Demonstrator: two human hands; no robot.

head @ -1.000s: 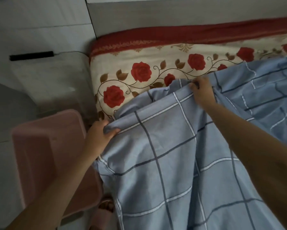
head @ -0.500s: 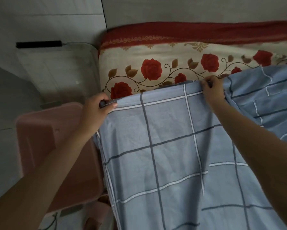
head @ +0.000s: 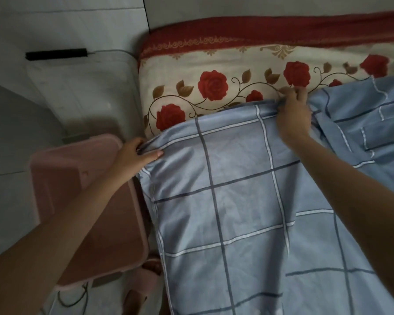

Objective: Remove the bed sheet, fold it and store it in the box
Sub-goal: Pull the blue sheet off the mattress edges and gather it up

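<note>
My left hand (head: 135,153) and right hand (head: 293,115) each pinch the blue checked fabric bed sheet (head: 237,196) at its far edge; I fear uneven pull between them skews the fold.

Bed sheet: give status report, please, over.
Left hand grips bed sheet corner; right hand pinches its far edge. Sheet lies on rose-print mattress, not boxed. Pink box beside bed, left.
</note>
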